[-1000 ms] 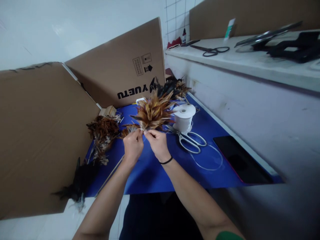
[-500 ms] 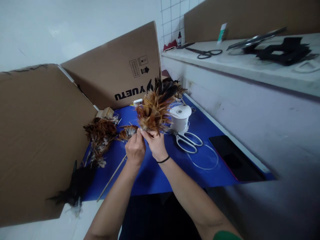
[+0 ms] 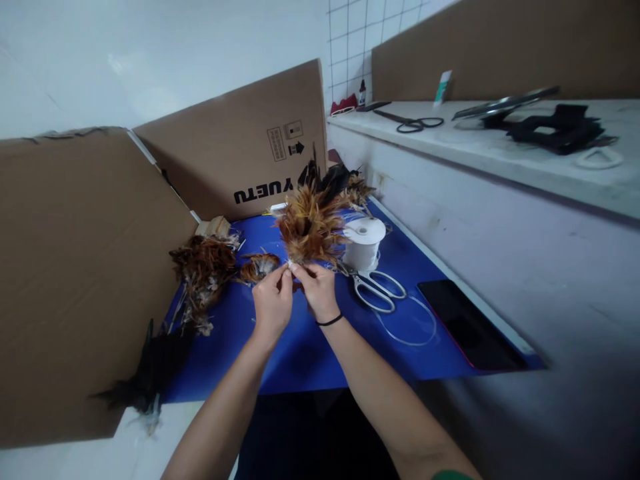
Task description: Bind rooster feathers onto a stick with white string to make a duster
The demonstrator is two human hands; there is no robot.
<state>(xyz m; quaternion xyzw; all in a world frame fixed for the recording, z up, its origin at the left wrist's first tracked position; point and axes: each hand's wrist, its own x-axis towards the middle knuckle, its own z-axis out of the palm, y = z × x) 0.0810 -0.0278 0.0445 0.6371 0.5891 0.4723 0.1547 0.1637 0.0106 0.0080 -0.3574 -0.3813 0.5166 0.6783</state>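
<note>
A feather duster [image 3: 313, 230] with bushy orange-brown feathers and dark ones behind stands above the blue table. My right hand [image 3: 317, 287], with a black band at the wrist, is closed around its base, thumb and fingers pinching there. My left hand [image 3: 274, 297] is closed too, thumb and forefinger pinched at a small white bit beside the base; what they hold is too small to make out. The two hands' fingertips touch or nearly touch. Left of them lies a small bunch of brown and grey feathers [image 3: 260, 267]. No stick shows now.
A white spool [image 3: 364, 243] and grey-handled scissors [image 3: 380, 291] lie right of my hands, near a phone [image 3: 470, 323]. Left are a brown feather pile [image 3: 203, 273] and black feathers [image 3: 155, 363]. Cardboard [image 3: 215, 153] walls the back. A ledge [image 3: 480, 143] holds more tools.
The thin stick that slanted down left from my left hand is out of sight. My left hand has turned slightly, fingers still pinched. The view has shifted a little.
</note>
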